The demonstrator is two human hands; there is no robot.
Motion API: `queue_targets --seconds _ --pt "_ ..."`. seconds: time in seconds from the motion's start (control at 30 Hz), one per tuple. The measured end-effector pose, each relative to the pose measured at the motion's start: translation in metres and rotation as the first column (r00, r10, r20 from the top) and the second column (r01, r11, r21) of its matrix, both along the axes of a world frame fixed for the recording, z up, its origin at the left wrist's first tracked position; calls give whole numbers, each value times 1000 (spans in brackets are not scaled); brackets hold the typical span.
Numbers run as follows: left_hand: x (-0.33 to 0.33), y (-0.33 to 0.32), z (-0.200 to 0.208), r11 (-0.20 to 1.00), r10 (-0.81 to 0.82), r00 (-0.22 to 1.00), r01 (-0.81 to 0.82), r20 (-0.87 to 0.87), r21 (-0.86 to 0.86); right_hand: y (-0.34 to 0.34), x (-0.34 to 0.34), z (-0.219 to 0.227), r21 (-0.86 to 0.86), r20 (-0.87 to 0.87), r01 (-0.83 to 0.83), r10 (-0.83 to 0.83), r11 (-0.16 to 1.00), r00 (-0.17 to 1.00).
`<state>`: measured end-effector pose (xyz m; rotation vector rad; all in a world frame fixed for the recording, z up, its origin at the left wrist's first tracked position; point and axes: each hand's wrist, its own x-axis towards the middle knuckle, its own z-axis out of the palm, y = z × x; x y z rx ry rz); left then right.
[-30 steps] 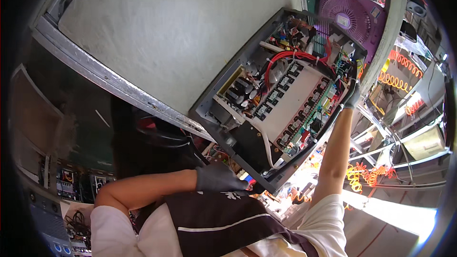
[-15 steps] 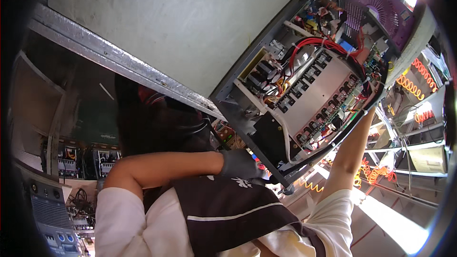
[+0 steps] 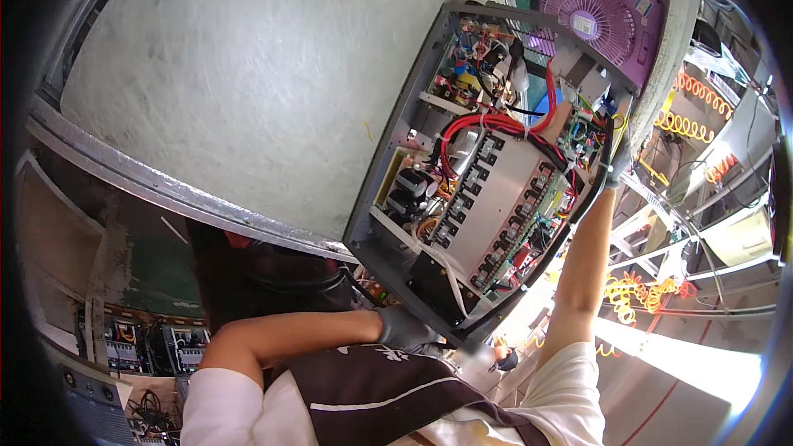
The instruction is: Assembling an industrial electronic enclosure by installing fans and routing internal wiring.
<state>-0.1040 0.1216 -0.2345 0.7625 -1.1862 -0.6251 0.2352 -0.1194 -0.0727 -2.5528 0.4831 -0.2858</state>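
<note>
An open electronic unit (image 3: 504,206) in a dark grey metal case sits tilted over the table's right part, its boards, heatsink plate and red cables exposed. My left hand (image 3: 406,328), in a grey glove, is at the case's near lower edge; its fingers are mostly hidden but seem to grip it. Along the right side, my right hand (image 3: 621,153), also gloved, holds the case's far right edge, only partly showing. Red wires (image 3: 487,122) tied in a bundle arch across the middle of the unit. A black panel (image 3: 442,285) lies at its near end.
The pale table top (image 3: 239,91) has a metal edge rail (image 3: 190,219). A purple fan (image 3: 588,21) stands beyond the case. More open units (image 3: 144,347) are at the lower left. Orange coiled hoses (image 3: 702,95) hang at right. Another person (image 3: 504,357) is partly visible below the case.
The case has turned and now lies more lengthwise, uncovering more of the fan. The whole view has shifted too. Both my hands stay at the case.
</note>
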Motion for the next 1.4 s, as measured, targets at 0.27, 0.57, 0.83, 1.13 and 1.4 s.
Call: queue_targets --seconds 0.27,0.57,0.83,1.13,1.4 --pt "-21 -41 -5 997 67 997 -66 -38 34 -33 -1 -1 -679 -200 -463 463 570 864" --pt "-22 -40 0 989 141 988 -138 -66 51 -93 2 0 -409 -136 -477 465 778 875" --pt "-21 -29 2 961 248 969 -248 14 121 -107 -3 9 -407 -200 -455 409 792 890" --pt "-30 -34 4 835 547 835 -540 -57 109 -150 43 9 -422 -215 -442 387 792 897" --pt "-53 -30 5 747 653 754 -656 63 109 -126 51 -12 -239 32 -481 502 844 864"
